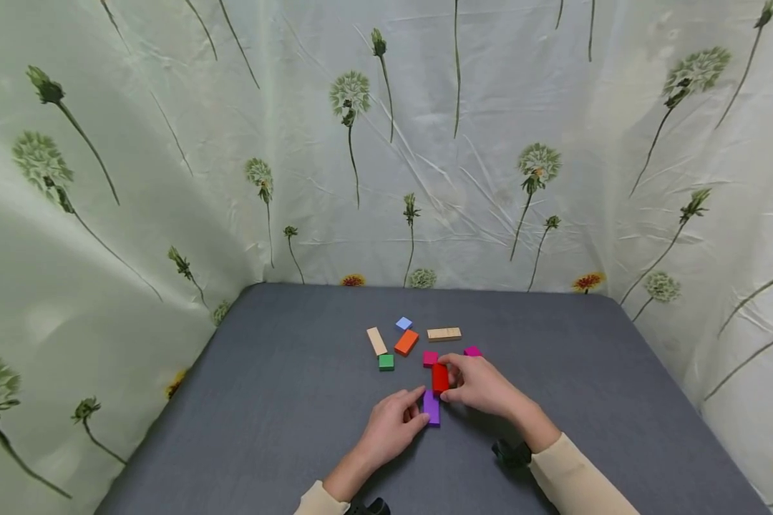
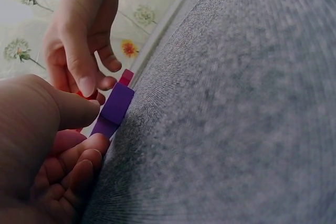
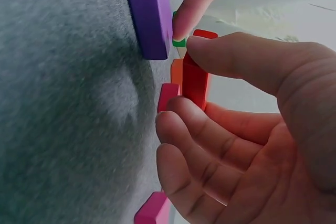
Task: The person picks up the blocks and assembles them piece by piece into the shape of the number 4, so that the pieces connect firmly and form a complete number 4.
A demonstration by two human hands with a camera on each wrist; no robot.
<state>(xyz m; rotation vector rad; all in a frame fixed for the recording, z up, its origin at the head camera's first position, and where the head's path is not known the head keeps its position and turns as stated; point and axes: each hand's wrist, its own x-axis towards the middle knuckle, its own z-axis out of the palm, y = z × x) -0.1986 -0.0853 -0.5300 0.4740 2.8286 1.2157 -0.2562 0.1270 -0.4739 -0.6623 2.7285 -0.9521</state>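
Observation:
My right hand (image 1: 486, 386) pinches a red block (image 1: 440, 379) between thumb and fingers, just beyond a purple block (image 1: 431, 409). In the right wrist view the red block (image 3: 195, 80) is held lengthwise, its one end under the thumb. My left hand (image 1: 389, 429) has thumb and index finger against the purple block's left side, the other fingers curled. Seen from the left wrist, the purple block (image 2: 118, 103) lies beside the thumb and fingertips, which partly cover it. A magenta block (image 1: 430, 358) sits close by the red one.
Farther back lie a green block (image 1: 386, 363), an orange block (image 1: 406, 342), a blue block (image 1: 404, 324) and two plain wooden blocks, one upright in view (image 1: 376, 341), one crosswise (image 1: 444, 334). Another magenta block (image 1: 473, 351) is partly behind the right hand. All rest on a grey table (image 1: 283, 429).

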